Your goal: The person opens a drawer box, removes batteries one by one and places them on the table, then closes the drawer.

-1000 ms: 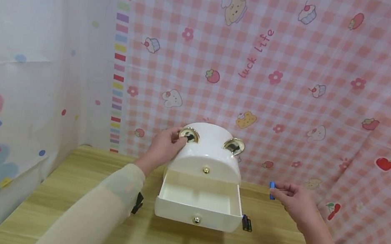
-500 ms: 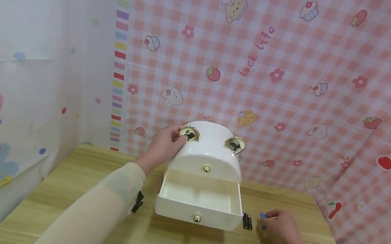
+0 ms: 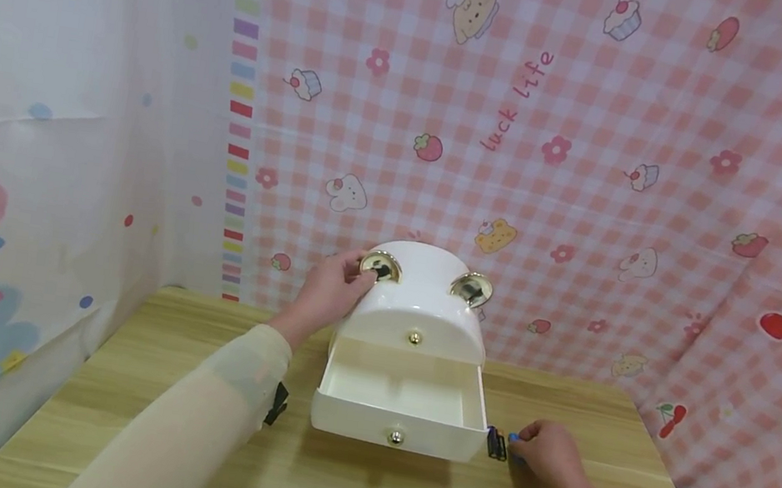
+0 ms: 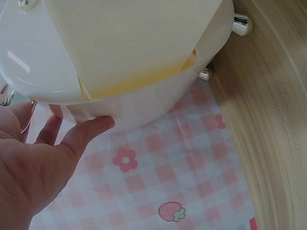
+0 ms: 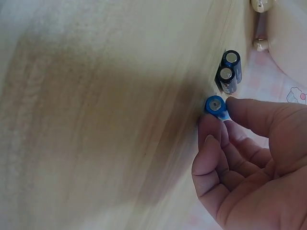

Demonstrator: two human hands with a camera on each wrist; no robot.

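Observation:
A white drawer box (image 3: 419, 311) with two gold-rimmed round eyes stands on the table, its lower drawer (image 3: 352, 422) pulled out and bare inside. My left hand (image 3: 329, 292) holds the box by its left eye; in the left wrist view the thumb (image 4: 93, 128) lies along the white side. To the right of the drawer, my right hand (image 3: 552, 458) pinches a blue battery (image 5: 216, 104) between thumb and forefinger, close over the wood. Right beside it, two dark batteries (image 5: 230, 72) lie side by side on the table.
The wooden table (image 3: 110, 396) runs up to a pink checked cloth (image 3: 549, 200) behind the box. A white cloth (image 3: 72, 146) with cartoon figures hangs at the left. The upper drawer with its gold knob (image 3: 415, 338) is closed.
My right hand has come down and left with the blue battery, from the air at the right to beside the dark batteries. The left hand keeps its hold on the box.

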